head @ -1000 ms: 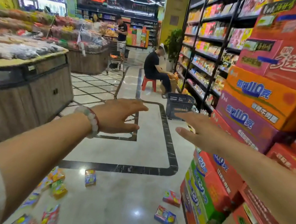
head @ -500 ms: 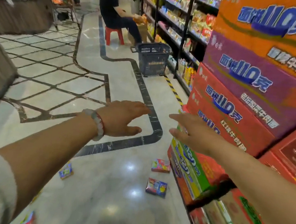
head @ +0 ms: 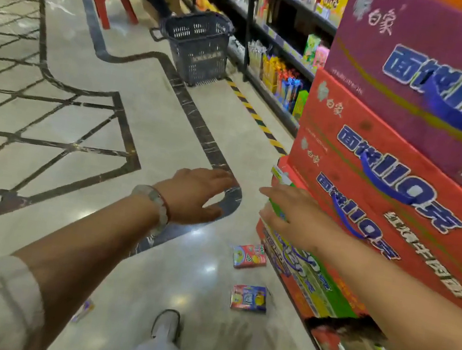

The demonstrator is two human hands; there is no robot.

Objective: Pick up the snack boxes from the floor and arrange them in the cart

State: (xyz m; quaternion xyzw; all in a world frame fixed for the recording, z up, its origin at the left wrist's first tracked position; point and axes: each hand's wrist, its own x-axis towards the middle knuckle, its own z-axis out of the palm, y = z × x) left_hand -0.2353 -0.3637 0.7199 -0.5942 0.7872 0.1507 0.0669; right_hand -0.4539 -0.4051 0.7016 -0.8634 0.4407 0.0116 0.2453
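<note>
Two small snack boxes lie flat on the shiny floor beside the stacked cartons: a pink one (head: 249,256) and a red-and-blue one (head: 249,298) nearer me. A third small box (head: 83,310) peeks out under my left forearm. My left hand (head: 194,195), with a bead bracelet on its wrist, is stretched forward with straight fingers and holds nothing. My right hand (head: 290,214) reaches forward too, fingers spread and empty, above the pink box and in front of the cartons. A dark plastic basket cart (head: 197,48) stands up the aisle.
Stacked noodle cartons (head: 407,160) form a wall on the right. Shelves of goods (head: 277,46) run behind the cart. A person sits on a red stool (head: 111,3) at the far end. My shoe (head: 167,323) is on the floor below.
The view has tilted down and moved forward along the aisle; the boxes by the cartons and the basket cart are closer. Both hands stay outstretched and empty.
</note>
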